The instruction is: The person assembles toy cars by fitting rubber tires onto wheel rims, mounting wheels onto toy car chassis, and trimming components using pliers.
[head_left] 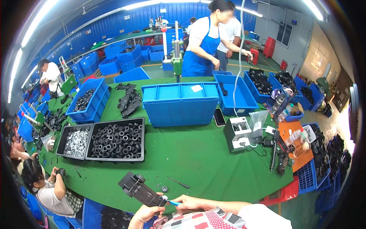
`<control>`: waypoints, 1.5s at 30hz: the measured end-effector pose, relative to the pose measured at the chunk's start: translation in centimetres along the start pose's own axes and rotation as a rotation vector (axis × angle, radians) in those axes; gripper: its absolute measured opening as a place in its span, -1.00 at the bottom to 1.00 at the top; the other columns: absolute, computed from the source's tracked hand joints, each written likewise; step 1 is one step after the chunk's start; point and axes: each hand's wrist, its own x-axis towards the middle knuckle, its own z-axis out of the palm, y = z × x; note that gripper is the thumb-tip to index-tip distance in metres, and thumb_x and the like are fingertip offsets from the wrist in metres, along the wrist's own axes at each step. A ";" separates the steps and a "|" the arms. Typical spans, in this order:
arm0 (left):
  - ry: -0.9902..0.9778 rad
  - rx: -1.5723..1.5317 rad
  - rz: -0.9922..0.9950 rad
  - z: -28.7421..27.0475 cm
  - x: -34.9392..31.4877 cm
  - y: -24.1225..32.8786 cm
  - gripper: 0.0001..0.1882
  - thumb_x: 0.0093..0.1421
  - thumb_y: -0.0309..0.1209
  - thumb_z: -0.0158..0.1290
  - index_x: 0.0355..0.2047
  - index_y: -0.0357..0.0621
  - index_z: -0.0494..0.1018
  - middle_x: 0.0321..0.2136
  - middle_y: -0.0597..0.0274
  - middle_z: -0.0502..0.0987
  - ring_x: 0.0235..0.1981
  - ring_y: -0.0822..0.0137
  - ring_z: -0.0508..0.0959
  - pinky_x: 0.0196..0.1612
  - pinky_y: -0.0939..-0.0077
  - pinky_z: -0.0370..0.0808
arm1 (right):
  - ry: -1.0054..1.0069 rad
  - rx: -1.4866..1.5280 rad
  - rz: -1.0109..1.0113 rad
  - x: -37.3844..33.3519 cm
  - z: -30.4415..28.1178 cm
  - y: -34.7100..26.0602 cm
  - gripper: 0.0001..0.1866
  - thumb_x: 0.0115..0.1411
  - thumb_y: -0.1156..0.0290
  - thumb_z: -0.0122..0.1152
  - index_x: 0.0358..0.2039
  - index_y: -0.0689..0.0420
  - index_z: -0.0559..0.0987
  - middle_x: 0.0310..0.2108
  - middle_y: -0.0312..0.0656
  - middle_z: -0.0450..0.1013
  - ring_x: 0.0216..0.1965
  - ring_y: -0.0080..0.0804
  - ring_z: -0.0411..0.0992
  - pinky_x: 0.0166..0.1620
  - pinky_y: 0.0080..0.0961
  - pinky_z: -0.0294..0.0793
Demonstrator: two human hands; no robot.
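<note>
A black toy car chassis (142, 190) is held at its near end by my left hand (149, 211), fingers closed round it. It tilts up to the left, with wheels on its far end. My right hand (189, 202) grips a slim blue tool (175, 203), whose tip meets a small silvery part at the chassis' near end; the tool's exact kind cannot be made out. Just beyond my hands a small black wheel with a light hub (164, 189) lies on the green cloth (179, 156). A thin dark screwdriver (178, 182) rests beside it.
Ahead left stand black trays of rubber tyres (116, 140) and small silvery parts (77, 142). An upturned blue crate (181, 105) sits ahead. To the right are a white-and-black box (237, 134), cables and bottles. Co-workers stand beyond the table and sit at the left.
</note>
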 end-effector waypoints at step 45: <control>0.315 0.368 0.253 1.1 0.9 4.4 -0.27 0.03 -0.53 -0.04 0.26 -0.09 0.05 -0.49 0.26 0.46 -0.68 0.53 0.38 -0.66 0.62 0.37 | 0.122 -0.163 0.017 3.2 -0.5 -5.7 -0.49 0.03 0.31 0.25 0.01 0.19 0.44 -0.42 -0.38 0.36 -0.37 -0.62 0.30 -0.26 -0.65 0.30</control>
